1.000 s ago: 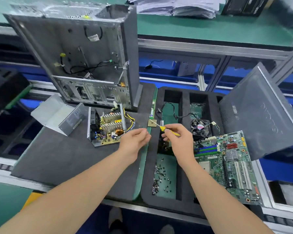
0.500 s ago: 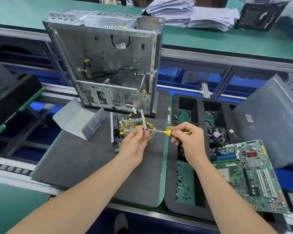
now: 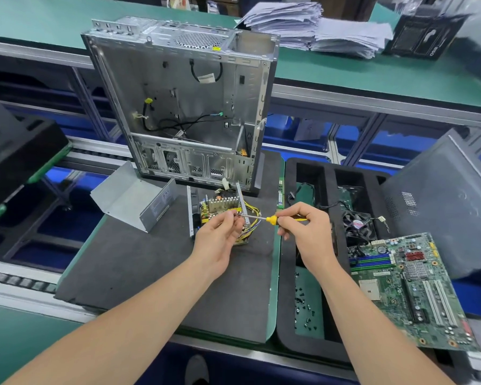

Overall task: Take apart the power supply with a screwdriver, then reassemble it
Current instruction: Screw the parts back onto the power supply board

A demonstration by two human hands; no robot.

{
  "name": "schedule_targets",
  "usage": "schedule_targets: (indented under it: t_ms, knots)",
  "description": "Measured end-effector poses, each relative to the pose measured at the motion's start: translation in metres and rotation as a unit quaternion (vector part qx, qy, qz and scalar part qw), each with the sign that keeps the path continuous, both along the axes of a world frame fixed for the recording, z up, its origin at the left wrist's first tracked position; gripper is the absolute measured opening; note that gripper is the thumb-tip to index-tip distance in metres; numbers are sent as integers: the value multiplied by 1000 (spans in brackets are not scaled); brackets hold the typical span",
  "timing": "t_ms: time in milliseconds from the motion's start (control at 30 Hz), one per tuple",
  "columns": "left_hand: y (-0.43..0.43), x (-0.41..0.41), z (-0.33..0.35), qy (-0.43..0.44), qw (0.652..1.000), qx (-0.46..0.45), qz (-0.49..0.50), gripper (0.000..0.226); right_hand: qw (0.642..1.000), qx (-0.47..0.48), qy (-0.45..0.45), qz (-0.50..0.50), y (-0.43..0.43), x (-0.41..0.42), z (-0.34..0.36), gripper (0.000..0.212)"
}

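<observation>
Head view. An open power supply (image 3: 222,202), its circuit board, heat sink and yellow wires exposed, sat on a dark foam mat (image 3: 139,268). Just above it, a person's right hand (image 3: 308,229) gripped the yellow handle of a small screwdriver (image 3: 271,219), fingers (image 3: 286,215) curled round it, shaft lying level and aimed left. The left hand (image 3: 220,237) met it over the power supply, its fingers (image 3: 229,218) pinched together at the shaft's tip. Whether a screw sat between them was too small to tell.

The step looked like seating or freeing a small screw at the tip. To do it well, the left fingers should steady the tip until it sits square, and the right hand should turn gently without pushing sideways into the wires.

Left of the power supply lay its grey metal cover (image 3: 134,201). Behind it stood an emptied computer case (image 3: 189,107). To its right, a black foam tray (image 3: 286,301) held loose screws (image 3: 306,304), a fan (image 3: 357,223) and a green motherboard (image 3: 406,287); a grey side panel (image 3: 442,207) leaned further right. Far behind the power supply, a green tabletop (image 3: 39,20) carried stacked papers (image 3: 317,26). The room looked like a factory line.
</observation>
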State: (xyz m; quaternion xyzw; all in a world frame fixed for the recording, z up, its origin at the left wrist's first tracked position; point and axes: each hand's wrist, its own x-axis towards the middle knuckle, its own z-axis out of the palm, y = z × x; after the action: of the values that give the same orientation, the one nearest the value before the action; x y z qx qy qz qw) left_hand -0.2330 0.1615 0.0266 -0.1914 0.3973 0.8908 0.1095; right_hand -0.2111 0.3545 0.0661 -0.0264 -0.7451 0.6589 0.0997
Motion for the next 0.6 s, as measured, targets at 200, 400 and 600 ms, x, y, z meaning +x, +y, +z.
schedule_targets:
  t_ms: [200, 400, 600]
  knots:
    - [0, -2, -1, -5, 1000, 1, -7, 21, 1000, 7, -3, -1, 2, -1, -1, 19]
    - [-1, -5, -7, -2, 1000, -16, -20, 17, 999, 32, -16, 13, 3, -2, -5, 17]
    - [-7, -7, -14, -4, 999, -33, -16, 15, 1000, 17, -15, 5, 6, -3, -5, 20]
